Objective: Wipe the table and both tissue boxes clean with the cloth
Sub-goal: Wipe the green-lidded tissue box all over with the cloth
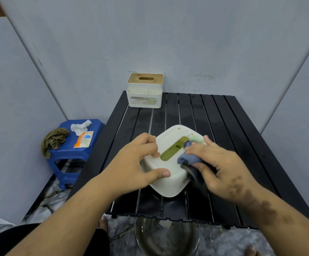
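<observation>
From your head camera, your left hand (131, 163) grips the near left corner of the white tissue box (170, 174), fingers curled over its top edge and thumb pressed against the side facing you. The box sits turned at an angle near the middle of the black slatted table (224, 115), with an olive-green slot in its lid and small brown and green stains toward the far corner of the lid. Your right hand (222, 163) presses a crumpled blue-grey cloth (188, 159) onto the right side of that lid, fingers spread flat over the fabric, the cloth bunched beneath them and hanging over the box's right edge. Dark smudges mark the back of this hand and its forearm. At the far left corner of the table stands the second tissue box (144, 91), white with a wooden lid, upright and well apart from your hands, against the grey wall. To the left of the table, a blue plastic stool (70, 154) carries an olive rag (53, 141), a crumpled white tissue (80, 127) and an orange packet (83, 139). Below the near edge of the table sits a clear bowl (166, 237) of murky water on the floor.
</observation>
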Action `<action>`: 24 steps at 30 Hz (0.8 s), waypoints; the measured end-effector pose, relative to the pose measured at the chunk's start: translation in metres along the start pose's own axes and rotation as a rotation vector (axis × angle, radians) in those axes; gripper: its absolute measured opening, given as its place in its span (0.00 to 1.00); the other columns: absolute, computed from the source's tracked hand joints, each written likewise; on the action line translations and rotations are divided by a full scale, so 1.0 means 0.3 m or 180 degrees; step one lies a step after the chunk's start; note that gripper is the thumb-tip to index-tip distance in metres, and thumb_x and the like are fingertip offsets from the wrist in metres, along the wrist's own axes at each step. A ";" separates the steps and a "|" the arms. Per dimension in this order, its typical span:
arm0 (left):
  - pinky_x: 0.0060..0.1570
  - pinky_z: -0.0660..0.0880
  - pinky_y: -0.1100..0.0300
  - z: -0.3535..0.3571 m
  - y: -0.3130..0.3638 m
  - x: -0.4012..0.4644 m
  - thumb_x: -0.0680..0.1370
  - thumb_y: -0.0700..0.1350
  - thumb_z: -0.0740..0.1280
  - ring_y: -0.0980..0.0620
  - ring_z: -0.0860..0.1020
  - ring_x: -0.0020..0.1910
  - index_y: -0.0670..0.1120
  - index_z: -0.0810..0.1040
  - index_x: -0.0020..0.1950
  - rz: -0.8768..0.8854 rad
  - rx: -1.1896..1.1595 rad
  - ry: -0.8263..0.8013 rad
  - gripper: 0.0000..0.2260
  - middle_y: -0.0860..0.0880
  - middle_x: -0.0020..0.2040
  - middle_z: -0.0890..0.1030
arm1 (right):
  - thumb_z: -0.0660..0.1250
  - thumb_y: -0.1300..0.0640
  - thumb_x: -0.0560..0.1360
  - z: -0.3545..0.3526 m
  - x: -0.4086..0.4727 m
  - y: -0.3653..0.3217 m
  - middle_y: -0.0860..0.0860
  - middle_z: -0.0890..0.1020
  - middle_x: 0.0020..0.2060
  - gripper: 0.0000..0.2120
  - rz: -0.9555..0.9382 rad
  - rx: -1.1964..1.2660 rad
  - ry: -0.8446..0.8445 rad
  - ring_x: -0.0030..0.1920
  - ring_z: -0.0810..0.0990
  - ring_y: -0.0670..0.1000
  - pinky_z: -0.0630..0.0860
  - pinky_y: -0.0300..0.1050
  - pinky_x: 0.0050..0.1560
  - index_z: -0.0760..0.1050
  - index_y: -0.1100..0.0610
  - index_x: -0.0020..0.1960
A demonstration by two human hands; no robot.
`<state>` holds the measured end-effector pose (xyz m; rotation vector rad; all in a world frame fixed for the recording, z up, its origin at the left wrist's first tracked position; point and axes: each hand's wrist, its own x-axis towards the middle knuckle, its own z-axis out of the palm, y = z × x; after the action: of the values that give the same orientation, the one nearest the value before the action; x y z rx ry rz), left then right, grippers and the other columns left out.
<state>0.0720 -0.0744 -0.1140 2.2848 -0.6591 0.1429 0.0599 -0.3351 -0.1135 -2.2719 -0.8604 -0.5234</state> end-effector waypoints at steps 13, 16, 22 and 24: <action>0.58 0.72 0.58 -0.008 -0.005 0.004 0.71 0.60 0.71 0.54 0.75 0.62 0.49 0.76 0.52 0.0169 0.0077 -0.0108 0.18 0.57 0.61 0.73 | 0.67 0.67 0.73 0.042 0.005 -0.085 0.42 0.81 0.55 0.17 -0.0203 0.0373 -0.0227 0.59 0.79 0.41 0.66 0.41 0.70 0.79 0.52 0.58; 0.64 0.69 0.63 -0.019 -0.019 0.001 0.73 0.60 0.70 0.59 0.71 0.68 0.51 0.75 0.55 0.0130 0.0020 -0.0186 0.17 0.59 0.64 0.73 | 0.69 0.69 0.74 -0.041 0.008 -0.061 0.43 0.84 0.50 0.14 0.0264 0.0763 0.0041 0.46 0.84 0.44 0.82 0.45 0.50 0.83 0.53 0.53; 0.74 0.61 0.60 -0.048 -0.053 -0.001 0.74 0.53 0.67 0.63 0.60 0.78 0.52 0.75 0.60 -0.0094 -0.0113 -0.0286 0.15 0.62 0.69 0.73 | 0.68 0.69 0.75 -0.231 0.019 0.022 0.44 0.85 0.47 0.16 0.0714 0.0585 0.0872 0.46 0.85 0.47 0.80 0.42 0.50 0.82 0.49 0.52; 0.74 0.61 0.57 -0.050 -0.047 0.006 0.72 0.52 0.63 0.61 0.63 0.77 0.53 0.77 0.60 -0.0186 -0.0080 -0.0247 0.18 0.62 0.70 0.73 | 0.67 0.69 0.75 -0.232 0.021 0.045 0.45 0.85 0.49 0.15 0.0769 0.0629 0.0858 0.50 0.84 0.48 0.79 0.44 0.54 0.82 0.52 0.53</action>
<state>0.0819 -0.0564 -0.1117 2.2922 -0.6295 0.0181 0.0643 -0.3881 -0.0661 -2.0308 -0.4743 -0.5888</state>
